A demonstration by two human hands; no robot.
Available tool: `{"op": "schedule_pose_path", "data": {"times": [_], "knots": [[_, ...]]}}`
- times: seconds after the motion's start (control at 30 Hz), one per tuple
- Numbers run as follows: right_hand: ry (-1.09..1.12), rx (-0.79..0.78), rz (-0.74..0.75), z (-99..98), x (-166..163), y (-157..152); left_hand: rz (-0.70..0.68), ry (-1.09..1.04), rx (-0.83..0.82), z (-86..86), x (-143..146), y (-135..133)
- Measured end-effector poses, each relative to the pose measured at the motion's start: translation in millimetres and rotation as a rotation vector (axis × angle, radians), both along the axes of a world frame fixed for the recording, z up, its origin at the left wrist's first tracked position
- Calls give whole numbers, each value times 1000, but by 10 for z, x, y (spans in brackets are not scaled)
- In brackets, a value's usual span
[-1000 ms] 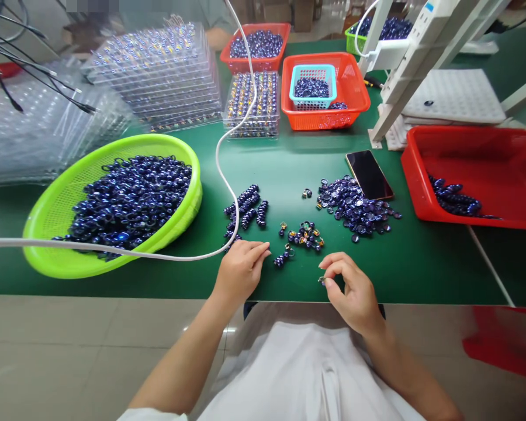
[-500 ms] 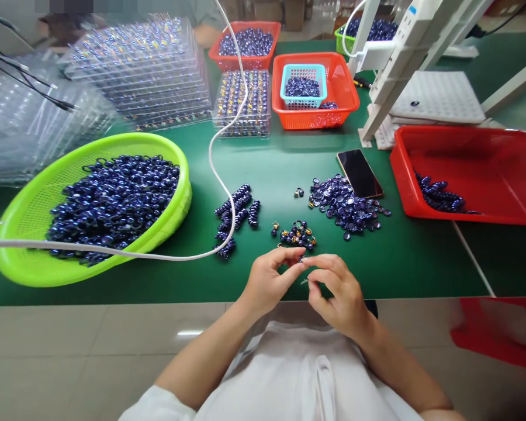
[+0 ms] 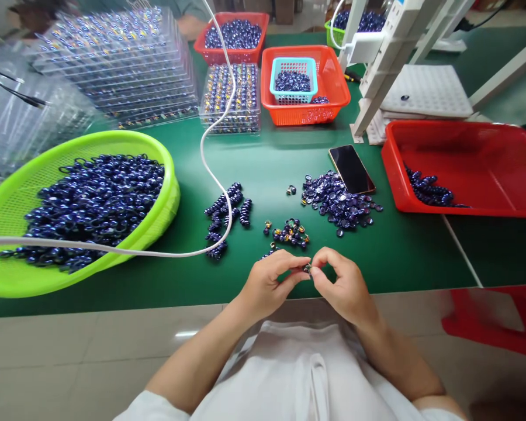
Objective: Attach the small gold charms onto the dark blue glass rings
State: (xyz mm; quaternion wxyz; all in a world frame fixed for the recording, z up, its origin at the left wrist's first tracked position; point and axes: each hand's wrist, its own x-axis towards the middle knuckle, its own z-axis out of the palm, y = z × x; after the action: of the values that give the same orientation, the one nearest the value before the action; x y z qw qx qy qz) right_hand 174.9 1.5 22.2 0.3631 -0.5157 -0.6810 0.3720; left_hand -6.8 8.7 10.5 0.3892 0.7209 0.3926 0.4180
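Note:
My left hand (image 3: 267,286) and my right hand (image 3: 344,289) meet fingertip to fingertip at the near edge of the green table (image 3: 398,251), both pinched on one small dark blue piece (image 3: 307,268). Just beyond the fingers lies a little cluster of blue and gold pieces (image 3: 290,232). A pile of flat blue-violet stones (image 3: 337,202) sits farther right. Short strings of blue beads (image 3: 225,216) lie to the left, under a white cable (image 3: 214,175).
A lime green basket (image 3: 9,280) of dark blue rings fills the left. A black phone (image 3: 351,169) lies by the stones. A red tray (image 3: 486,146) stands right, orange baskets (image 3: 333,93) and stacked clear trays (image 3: 123,70) at the back.
My left hand moved right from the bead strings and my right hand came in to meet it; both now pinch the small piece together. The view has tilted slightly.

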Motion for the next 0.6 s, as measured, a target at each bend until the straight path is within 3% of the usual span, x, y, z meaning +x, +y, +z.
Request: {"op": "schedule_pose_path", "data": {"times": [0.17, 0.43, 0.6], "knots": [[13, -93, 73, 13, 36, 21, -45, 31, 13, -26, -36, 4], [-8, -157, 62, -15, 20, 6, 65, 39, -240, -11, -25, -33], [-11, -222, 65, -51, 17, 22, 49, 9, -213, -50, -29, -39]]}}
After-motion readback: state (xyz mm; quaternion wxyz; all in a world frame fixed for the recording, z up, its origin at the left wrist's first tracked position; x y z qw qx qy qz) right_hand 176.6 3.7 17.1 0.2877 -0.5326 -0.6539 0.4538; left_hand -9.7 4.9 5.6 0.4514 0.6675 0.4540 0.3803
